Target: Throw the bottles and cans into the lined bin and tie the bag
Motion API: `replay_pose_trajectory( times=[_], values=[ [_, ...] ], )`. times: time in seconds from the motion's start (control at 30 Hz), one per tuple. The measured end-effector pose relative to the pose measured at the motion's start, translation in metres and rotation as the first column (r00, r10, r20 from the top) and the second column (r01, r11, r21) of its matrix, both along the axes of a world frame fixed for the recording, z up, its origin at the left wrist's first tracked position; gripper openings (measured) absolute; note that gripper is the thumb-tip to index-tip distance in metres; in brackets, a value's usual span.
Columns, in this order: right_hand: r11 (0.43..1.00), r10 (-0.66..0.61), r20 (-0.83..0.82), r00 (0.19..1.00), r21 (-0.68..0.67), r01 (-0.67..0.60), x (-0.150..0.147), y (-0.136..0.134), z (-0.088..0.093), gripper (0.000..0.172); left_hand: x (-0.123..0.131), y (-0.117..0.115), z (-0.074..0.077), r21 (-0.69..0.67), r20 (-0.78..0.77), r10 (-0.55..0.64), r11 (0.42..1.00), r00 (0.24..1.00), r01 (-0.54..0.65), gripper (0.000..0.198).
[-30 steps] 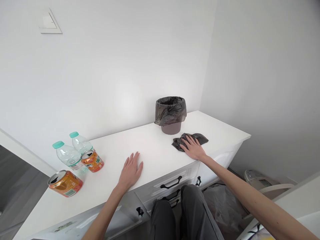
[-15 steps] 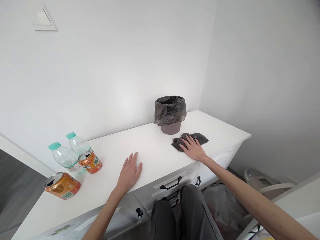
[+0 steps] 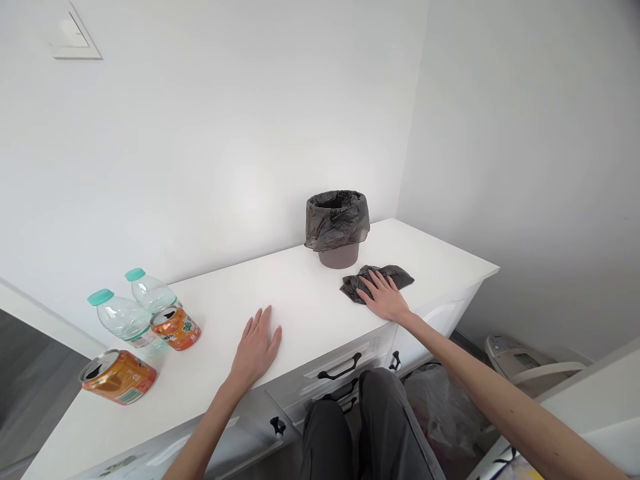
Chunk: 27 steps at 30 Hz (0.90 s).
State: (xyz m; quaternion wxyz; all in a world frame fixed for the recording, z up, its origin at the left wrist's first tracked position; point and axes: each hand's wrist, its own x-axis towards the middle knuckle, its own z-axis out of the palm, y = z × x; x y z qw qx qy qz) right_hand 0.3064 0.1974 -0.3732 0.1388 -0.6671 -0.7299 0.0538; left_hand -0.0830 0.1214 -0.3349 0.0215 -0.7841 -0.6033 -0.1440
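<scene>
My right hand (image 3: 386,298) lies flat, fingers spread, on a crumpled dark grey bag (image 3: 395,275) on the white countertop (image 3: 310,300). Just behind that bag stands a small brown bin (image 3: 339,256) lined with a dark plastic bag (image 3: 337,219). My left hand (image 3: 257,346) rests flat and open on the bare countertop near its front edge, holding nothing. Far to its left lie two clear bottles (image 3: 131,311) with teal caps and two orange cans (image 3: 175,327), all on their sides.
White drawers with black handles (image 3: 340,366) sit below the countertop, by my dark-trousered knees. The countertop ends at the right corner near the wall. A white appliance (image 3: 515,360) and a plastic bag (image 3: 440,407) are on the floor at the right.
Both hands stay where they were. The view has drifted slightly, so the bottles and cans sit a little further left and lower in the picture.
</scene>
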Motion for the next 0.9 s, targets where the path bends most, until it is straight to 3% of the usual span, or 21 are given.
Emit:
replay_pose_trajectory(
  times=[0.47,0.9],
  values=[
    [1.0,0.003,0.023,1.0,0.008,-0.003,-0.003,0.0,0.0,0.069,-0.002,-0.001,0.003,0.0,0.035,0.001,1.0,0.999,-0.001,0.066],
    [1.0,0.002,0.046,0.999,0.017,-0.002,-0.006,0.0,-0.004,0.067,-0.007,0.001,-0.005,0.052,0.043,-0.038,0.998,0.998,0.036,0.066]
  ],
)
